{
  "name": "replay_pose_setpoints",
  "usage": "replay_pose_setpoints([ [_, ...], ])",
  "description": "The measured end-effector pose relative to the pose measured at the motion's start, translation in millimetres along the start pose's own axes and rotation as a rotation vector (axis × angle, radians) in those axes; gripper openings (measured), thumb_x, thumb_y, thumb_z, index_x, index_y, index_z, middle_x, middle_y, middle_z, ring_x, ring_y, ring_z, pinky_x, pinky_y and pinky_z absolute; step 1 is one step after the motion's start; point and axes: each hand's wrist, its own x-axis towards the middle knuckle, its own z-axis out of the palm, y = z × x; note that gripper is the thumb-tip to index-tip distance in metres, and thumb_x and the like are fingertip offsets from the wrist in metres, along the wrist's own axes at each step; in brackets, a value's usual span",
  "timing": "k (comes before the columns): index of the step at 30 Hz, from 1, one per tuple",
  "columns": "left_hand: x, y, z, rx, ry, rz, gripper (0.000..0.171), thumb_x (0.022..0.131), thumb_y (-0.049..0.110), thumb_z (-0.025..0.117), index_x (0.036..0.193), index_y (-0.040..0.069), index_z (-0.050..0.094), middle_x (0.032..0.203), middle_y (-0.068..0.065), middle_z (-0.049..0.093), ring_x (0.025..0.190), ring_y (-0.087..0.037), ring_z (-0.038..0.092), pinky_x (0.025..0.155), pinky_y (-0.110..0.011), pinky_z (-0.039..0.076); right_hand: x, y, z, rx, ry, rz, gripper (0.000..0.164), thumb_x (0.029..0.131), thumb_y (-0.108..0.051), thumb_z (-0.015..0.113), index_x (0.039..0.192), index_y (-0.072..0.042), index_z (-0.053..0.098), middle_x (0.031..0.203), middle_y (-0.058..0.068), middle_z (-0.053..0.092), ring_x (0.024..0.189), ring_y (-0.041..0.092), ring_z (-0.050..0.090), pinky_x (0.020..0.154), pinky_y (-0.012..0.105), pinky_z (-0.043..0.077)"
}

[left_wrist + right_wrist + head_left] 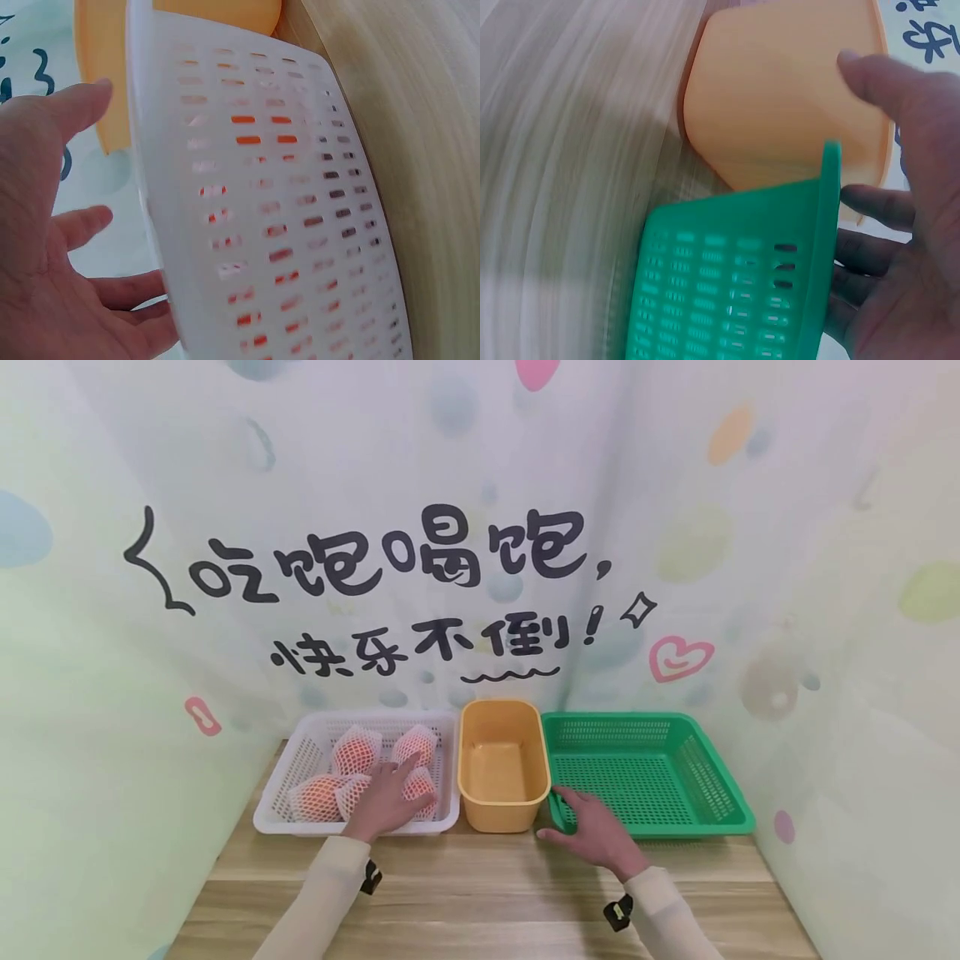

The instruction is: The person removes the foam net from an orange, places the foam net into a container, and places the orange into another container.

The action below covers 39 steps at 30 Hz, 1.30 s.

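My left hand (384, 806) reaches over the front right of a white plastic basket (300, 828), with spread fingers close to the round orange-red fruits (356, 752) in white foam nets. Several of these lie in the basket; whether a fingertip touches one I cannot tell. In the left wrist view the hand (60, 292) has its thumb and fingers apart above the basket's rim. At the front left corner of a green basket (675, 828) is my right hand (596, 835), its fingers relaxed over the rim. Nothing is gripped in the right wrist view, where the thumb stands away from the fingers (870, 251).
Between the two baskets stands a deep yellow-orange bin (504, 817), close against both. All three sit at the back of a wooden table (480, 902), before a printed curtain (420, 460). Black bands (371, 877) are on both wrists.
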Motion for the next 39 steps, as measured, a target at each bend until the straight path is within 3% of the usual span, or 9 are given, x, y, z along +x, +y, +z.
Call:
replay_pose_setpoints([
  [3, 4.9, 4.7, 5.3, -0.025, -0.038, -0.007, 0.085, 0.089, 0.049, 0.074, 0.159, 0.02, 0.037, 0.152, -0.032, 0.045, 0.141, -0.053, 0.043, 0.105, -0.071, 0.045, 1, -1, 3, 0.013, 0.009, 0.007, 0.085, 0.083, -0.054, 0.08, 0.149, -0.009, 0.051, 0.125, 0.015, 0.071, 0.117, 0.035, 0.066, 0.097, 0.054, 0.056],
  [8, 11.1, 9.3, 13.5, -0.033, -0.133, -0.026, 0.086, 0.088, 0.049, 0.075, 0.16, 0.02, 0.037, 0.154, -0.029, 0.045, 0.143, -0.054, 0.04, 0.11, -0.07, 0.041, 2, -1, 4, 0.013, 0.032, 0.005, 0.071, 0.084, -0.034, 0.084, 0.14, 0.001, 0.057, 0.101, 0.011, 0.076, 0.092, 0.024, 0.072, 0.084, 0.045, 0.061],
  [12, 14.4, 9.7, 16.4, 0.024, -0.163, -0.026, 0.084, 0.085, 0.046, 0.078, 0.156, 0.015, 0.045, 0.154, -0.028, 0.047, 0.145, -0.055, 0.036, 0.111, -0.069, 0.04, 0, -1, 5, -0.021, 0.049, -0.008, 0.065, 0.086, -0.033, 0.082, 0.137, 0.002, 0.06, 0.1, 0.012, 0.077, 0.088, 0.022, 0.073, 0.081, 0.043, 0.062],
  [18, 16.4, 11.1, 14.3, 0.057, -0.186, -0.062, 0.073, 0.082, 0.024, 0.083, 0.147, 0.01, 0.055, 0.153, -0.029, 0.047, 0.144, -0.054, 0.037, 0.109, -0.067, 0.044, -1, -2, 7, -0.007, 0.06, -0.006, 0.063, 0.087, -0.034, 0.081, 0.136, 0.001, 0.062, 0.108, 0.015, 0.077, 0.091, 0.028, 0.075, 0.08, 0.045, 0.062],
  [25, 15.9, 11.5, 16.8, 0.024, -0.145, -0.082, 0.072, 0.075, 0.01, 0.082, 0.143, 0.011, 0.059, 0.145, -0.029, 0.053, 0.133, -0.048, 0.049, 0.098, -0.061, 0.053, -2, -2, 8, -0.033, 0.051, 0.003, 0.062, 0.086, -0.035, 0.081, 0.135, -0.001, 0.063, 0.107, 0.013, 0.078, 0.086, 0.028, 0.075, 0.076, 0.045, 0.062],
  [33, 13.8, 8.6, 19.8, -0.028, -0.091, -0.064, 0.065, 0.073, 0.006, 0.084, 0.135, 0.01, 0.065, 0.144, -0.025, 0.056, 0.14, -0.05, 0.044, 0.109, -0.064, 0.044, -4, -2, 8, -0.025, 0.047, 0.018, 0.062, 0.086, -0.036, 0.082, 0.134, -0.002, 0.064, 0.107, 0.013, 0.078, 0.085, 0.026, 0.074, 0.075, 0.044, 0.061],
  [36, 13.7, 7.9, 20.6, -0.029, -0.068, -0.055, 0.066, 0.071, 0.007, 0.084, 0.133, 0.011, 0.066, 0.141, -0.023, 0.059, 0.137, -0.048, 0.048, 0.108, -0.063, 0.046, -3, -2, 8, -0.031, 0.054, 0.011, 0.061, 0.086, -0.036, 0.081, 0.134, -0.002, 0.065, 0.108, 0.014, 0.078, 0.075, 0.02, 0.071, 0.07, 0.04, 0.06],
  [39, 13.1, 7.9, 20.5, -0.029, -0.041, -0.053, 0.067, 0.068, 0.007, 0.085, 0.132, 0.013, 0.067, 0.134, -0.023, 0.061, 0.123, -0.042, 0.056, 0.097, -0.058, 0.053, -2, -1, 8, -0.041, 0.062, 0.004, 0.062, 0.086, -0.037, 0.081, 0.134, -0.001, 0.065, 0.108, 0.014, 0.078, 0.064, 0.012, 0.062, 0.065, 0.034, 0.056],
])
